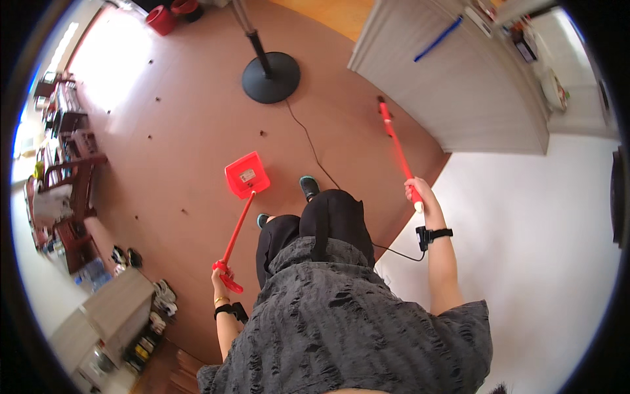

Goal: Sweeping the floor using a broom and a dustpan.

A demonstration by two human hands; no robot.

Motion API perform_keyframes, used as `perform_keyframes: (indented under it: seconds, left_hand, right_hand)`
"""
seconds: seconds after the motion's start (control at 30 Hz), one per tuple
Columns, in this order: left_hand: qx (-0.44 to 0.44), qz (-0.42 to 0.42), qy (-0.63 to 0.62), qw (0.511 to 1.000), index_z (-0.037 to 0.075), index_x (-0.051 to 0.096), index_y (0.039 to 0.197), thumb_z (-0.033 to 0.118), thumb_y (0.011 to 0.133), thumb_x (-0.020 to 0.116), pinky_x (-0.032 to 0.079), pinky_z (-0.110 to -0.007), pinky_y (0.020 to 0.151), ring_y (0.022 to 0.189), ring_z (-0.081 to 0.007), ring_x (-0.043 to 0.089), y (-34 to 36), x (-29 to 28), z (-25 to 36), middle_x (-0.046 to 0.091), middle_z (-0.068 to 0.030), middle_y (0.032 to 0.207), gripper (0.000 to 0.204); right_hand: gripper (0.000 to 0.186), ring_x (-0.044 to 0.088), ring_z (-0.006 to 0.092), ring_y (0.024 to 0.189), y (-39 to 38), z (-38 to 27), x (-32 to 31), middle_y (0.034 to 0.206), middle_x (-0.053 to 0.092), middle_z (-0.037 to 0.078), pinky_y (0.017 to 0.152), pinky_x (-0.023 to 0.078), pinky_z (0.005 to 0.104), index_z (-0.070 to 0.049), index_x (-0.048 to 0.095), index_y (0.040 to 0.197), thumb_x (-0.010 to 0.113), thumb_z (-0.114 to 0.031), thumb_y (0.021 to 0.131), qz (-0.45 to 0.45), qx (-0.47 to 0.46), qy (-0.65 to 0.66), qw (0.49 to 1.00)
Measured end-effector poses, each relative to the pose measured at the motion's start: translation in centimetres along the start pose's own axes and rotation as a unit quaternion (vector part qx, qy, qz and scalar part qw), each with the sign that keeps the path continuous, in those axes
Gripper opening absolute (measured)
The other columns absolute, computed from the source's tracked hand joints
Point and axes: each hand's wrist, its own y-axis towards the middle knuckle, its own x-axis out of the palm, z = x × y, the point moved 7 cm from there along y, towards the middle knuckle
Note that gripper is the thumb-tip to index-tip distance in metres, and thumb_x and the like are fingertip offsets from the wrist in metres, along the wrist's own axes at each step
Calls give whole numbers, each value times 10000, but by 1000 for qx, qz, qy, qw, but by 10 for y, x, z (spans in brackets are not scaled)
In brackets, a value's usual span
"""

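My left hand (220,280) grips the top of a long red handle (239,224), which runs up to a red dustpan (236,178) on the floor, left of my feet; a few small dark bits show in the pan. My right hand (421,193) is wrapped round a red broom stick (400,152) with a pale end cap, held out to the right; its far end is blurred and dark, near the base of the cabinet. Several small dark pieces (262,133) lie scattered on the brown floor (164,177).
A stand with a round black base (271,82) is ahead, its cord crossing the floor. A grey cabinet (453,92) and white wall (525,223) border my right. Red buckets (160,21) stand far ahead. Wooden chairs (79,171), shoes (164,295) and a low cabinet (115,302) line the left.
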Motion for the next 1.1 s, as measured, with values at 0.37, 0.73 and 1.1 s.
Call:
perform_keyframes:
  seconds: [0.37,0.73,1.1]
  left_hand:
    - [75,12,3,997,79,528,947,189,634,461,406,-264,563,580,-137,473,-4,26,22,493,-39,698,338]
    - [150,6,16,989,54,552,921,209,746,474,452,-259,568,571,-116,505,5,35,59,503,-16,658,247]
    - [146,-48,20,988,58,516,916,237,811,481,447,-248,451,455,-119,493,30,61,117,487,-25,617,211]
  right_hand:
    - [153,488,162,417,174,-29,30,515,495,49,388,418,302,-80,501,643,463,-173,757,-1,-26,-315,949]
    - [98,449,75,432,120,19,167,552,435,6,355,390,203,-52,410,760,495,-3,770,-115,105,-244,957]
    - [341,398,35,421,-90,16,167,615,386,8,347,398,152,9,391,1214,393,-59,879,-183,179,212,943]
